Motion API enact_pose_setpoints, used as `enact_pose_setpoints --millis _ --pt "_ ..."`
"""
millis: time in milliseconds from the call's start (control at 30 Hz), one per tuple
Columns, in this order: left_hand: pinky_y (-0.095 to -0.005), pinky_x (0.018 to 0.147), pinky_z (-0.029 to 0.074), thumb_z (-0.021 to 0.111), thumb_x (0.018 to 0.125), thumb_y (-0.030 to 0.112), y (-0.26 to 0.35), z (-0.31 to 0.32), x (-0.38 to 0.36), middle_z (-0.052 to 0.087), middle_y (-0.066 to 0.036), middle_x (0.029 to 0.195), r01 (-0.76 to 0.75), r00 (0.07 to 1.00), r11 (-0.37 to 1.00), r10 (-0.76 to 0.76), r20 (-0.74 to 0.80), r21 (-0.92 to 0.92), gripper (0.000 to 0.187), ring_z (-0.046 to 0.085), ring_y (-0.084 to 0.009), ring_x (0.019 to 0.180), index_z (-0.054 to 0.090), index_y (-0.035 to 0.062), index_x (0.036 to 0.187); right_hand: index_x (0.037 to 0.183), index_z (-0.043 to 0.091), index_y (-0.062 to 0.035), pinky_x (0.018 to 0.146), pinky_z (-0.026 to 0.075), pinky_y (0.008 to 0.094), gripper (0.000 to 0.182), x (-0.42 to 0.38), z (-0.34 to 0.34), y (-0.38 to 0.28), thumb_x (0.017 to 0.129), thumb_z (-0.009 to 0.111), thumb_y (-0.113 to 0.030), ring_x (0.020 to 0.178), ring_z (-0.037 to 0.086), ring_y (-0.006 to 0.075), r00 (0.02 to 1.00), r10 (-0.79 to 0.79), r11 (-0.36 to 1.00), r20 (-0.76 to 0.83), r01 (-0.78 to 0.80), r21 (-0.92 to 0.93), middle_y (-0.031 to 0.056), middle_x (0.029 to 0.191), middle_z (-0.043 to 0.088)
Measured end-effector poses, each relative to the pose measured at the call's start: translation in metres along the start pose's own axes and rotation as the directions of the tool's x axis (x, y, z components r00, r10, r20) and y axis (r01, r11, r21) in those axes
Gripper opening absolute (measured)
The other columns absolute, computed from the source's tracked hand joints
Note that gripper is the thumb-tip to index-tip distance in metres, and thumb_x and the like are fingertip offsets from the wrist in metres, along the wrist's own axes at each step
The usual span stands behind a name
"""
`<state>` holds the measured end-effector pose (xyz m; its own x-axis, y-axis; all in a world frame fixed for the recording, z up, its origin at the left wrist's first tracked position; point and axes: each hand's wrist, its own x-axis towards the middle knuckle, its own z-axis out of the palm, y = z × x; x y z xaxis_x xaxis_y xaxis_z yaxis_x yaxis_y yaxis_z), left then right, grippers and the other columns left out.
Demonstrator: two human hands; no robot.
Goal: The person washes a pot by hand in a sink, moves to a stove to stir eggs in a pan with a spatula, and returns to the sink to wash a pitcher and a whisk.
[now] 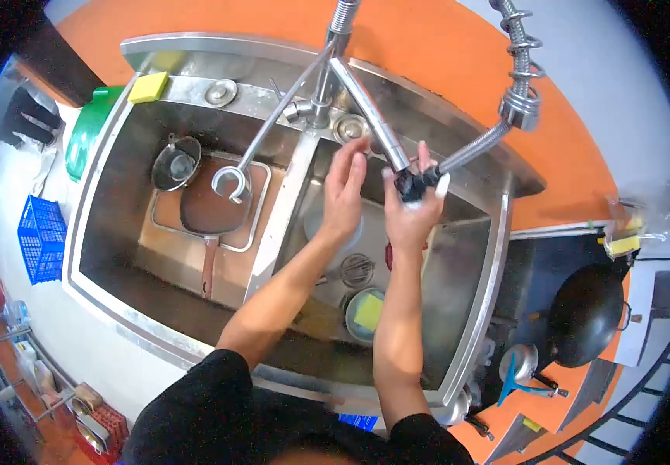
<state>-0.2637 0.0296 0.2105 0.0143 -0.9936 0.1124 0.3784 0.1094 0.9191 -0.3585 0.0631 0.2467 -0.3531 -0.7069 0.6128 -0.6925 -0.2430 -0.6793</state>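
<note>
Both arms reach over the right basin of a steel double sink [292, 209]. My right hand [412, 217] is closed around the black spray head [410, 186] of the faucet, where the metal arm and the flexible hose [474, 147] meet. My left hand [343, 194] is held up beside it, fingers stretched out, holding nothing. Beneath the hands in the right basin are a whisk [357, 270] and a bowl [360, 332] with a yellow-green sponge [368, 311] inside. A pale round dish is partly hidden behind my left forearm, and something dark red behind my right wrist.
In the left basin lie a brown pan [215, 205], a small metal pot [176, 163] and a wire rack [256, 225]. The hooked faucet bracket [230, 184] hangs above them. A yellow sponge [147, 87] sits on the rim. A black wok [589, 314] is at right, a blue basket [41, 236] at left.
</note>
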Motion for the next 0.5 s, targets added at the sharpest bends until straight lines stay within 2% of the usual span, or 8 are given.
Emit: enact_pose_setpoints --millis 33,133,233,367,400,433,467,500 --pt "-0.0349 0.1 0.033 0.048 0.095 0.033 0.004 0.009 -0.005 0.047 -0.014 0.13 0.112 0.993 0.969 -0.101 0.06 -0.221 0.051 0.043 -0.0207 0.121 0.041 -0.0017 0.132 0.115 0.06 0.0002 0.08 0.044 0.0364 0.051 0.001 -0.001 -0.002 0.069 0.078 -0.013 0.087 0.056 0.0269 0.997 -0.063 0.993 -0.034 0.059 -0.098 0.0118 0.091 0.057" --pt "-0.0283 0.096 0.036 0.048 0.096 0.025 0.021 0.022 -0.007 0.052 -0.009 0.124 -0.006 0.997 0.99 0.018 0.081 -0.14 0.043 0.048 -0.014 0.112 0.044 -0.0023 0.13 0.109 0.062 0.0007 0.079 0.044 0.0357 0.045 0.003 0.007 0.012 0.07 0.078 -0.015 0.083 0.057 0.0285 0.991 -0.125 0.979 -0.052 0.115 -0.17 0.0117 0.087 0.057" --pt "-0.0271 0.094 0.038 0.046 0.097 0.025 0.012 0.004 0.002 0.056 -0.008 0.117 0.026 0.984 0.999 -0.029 0.178 0.02 0.042 0.05 -0.0131 0.109 0.046 -0.0026 0.129 0.105 0.061 0.0013 0.077 0.045 0.0341 0.038 -0.003 0.015 0.011 0.074 0.076 -0.016 0.083 0.059 0.0228 0.994 0.1 0.995 0.035 -0.1 0.002 0.0093 0.088 0.059" --pt "-0.0276 0.09 0.041 0.044 0.097 0.022 -0.019 -0.025 -0.011 0.062 -0.01 0.105 0.158 0.987 0.986 -0.16 -0.034 -0.051 0.035 0.054 -0.0159 0.102 0.053 -0.0052 0.117 0.1 0.058 0.0035 0.068 0.047 0.0259 0.03 -0.024 0.045 0.015 0.082 0.071 -0.017 0.074 0.058 0.012 0.958 0.288 0.901 0.005 -0.273 0.337 0.0088 0.091 0.062" --pt "-0.03 0.091 0.041 0.048 0.095 0.026 -0.032 -0.035 -0.028 0.058 -0.014 0.114 0.224 0.974 0.945 -0.212 -0.076 0.239 0.039 0.054 -0.0196 0.105 0.049 -0.005 0.119 0.099 0.058 0.0032 0.068 0.047 0.0248 0.029 -0.029 0.048 0.02 0.082 0.07 -0.017 0.074 0.059 0.0119 0.929 0.37 0.872 0.031 -0.358 0.334 0.0086 0.089 0.062" --pt "-0.032 0.091 0.041 0.054 0.091 0.026 -0.069 -0.047 -0.057 0.055 -0.016 0.117 0.251 0.968 0.723 -0.189 -0.165 0.644 0.044 0.054 -0.0226 0.105 0.046 -0.0044 0.122 0.099 0.057 0.0028 0.067 0.047 0.0237 0.028 -0.031 0.05 0.019 0.083 0.07 -0.016 0.073 0.06 0.0118 0.893 0.447 0.836 0.056 -0.439 0.329 0.0084 0.086 0.063" --pt "-0.034 0.091 0.042 0.059 0.088 0.027 -0.114 -0.061 -0.092 0.052 -0.018 0.12 0.263 0.964 0.342 -0.132 -0.231 0.902 0.051 0.054 -0.0256 0.106 0.042 -0.0038 0.125 0.099 0.057 0.0028 0.067 0.047 0.0237 0.028 -0.035 0.046 0.016 0.083 0.07 -0.016 0.073 0.06 0.0118 0.891 0.449 0.835 0.065 -0.444 0.325 0.0084 0.086 0.063" --pt "-0.0364 0.088 0.043 0.064 0.083 0.026 -0.142 -0.072 -0.127 0.05 -0.022 0.122 0.286 0.958 0.178 -0.072 -0.278 0.941 0.059 0.054 -0.0288 0.105 0.038 -0.0032 0.128 0.099 0.058 0.0021 0.067 0.047 0.0243 0.025 -0.036 0.041 0.012 0.084 0.068 -0.014 0.072 0.06 0.0125 0.89 0.447 0.818 0.091 -0.447 0.362 0.0082 0.084 0.063"
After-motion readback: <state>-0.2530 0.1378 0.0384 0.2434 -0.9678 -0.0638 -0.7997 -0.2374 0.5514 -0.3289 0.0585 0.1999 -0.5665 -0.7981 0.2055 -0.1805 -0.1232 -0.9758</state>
